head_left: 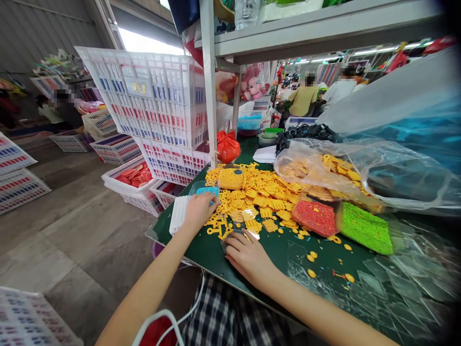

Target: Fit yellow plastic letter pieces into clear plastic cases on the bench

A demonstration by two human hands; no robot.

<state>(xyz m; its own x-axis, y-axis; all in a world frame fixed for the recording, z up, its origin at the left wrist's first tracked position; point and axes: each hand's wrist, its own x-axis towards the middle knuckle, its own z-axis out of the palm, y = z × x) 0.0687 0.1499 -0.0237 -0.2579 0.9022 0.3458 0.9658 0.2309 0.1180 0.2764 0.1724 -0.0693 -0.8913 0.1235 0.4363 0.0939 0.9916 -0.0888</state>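
My left hand (200, 209) is at the near edge of a clear tray of small blue beads (208, 191), its fingertips drawn together; anything between them is too small to make out. Lower on the table, my right hand (249, 256) has its fingers bent over a clear plastic plate (227, 239), mostly hidden beneath them. Past both hands spreads a heap of flat yellow plastic parts (266, 192). A tray of yellow beads (231, 178) rests at the heap's far left. Red beads (316, 217) and green beads (365, 228) fill trays on the right.
Loose clear plates (406, 283) lie at the table's right. A plastic bag (320, 168) holds more yellow parts. A white box (179, 215) sits at the left edge. Stacked crates (151, 96) stand beside a shelf post (209, 86). Several people work in the background.
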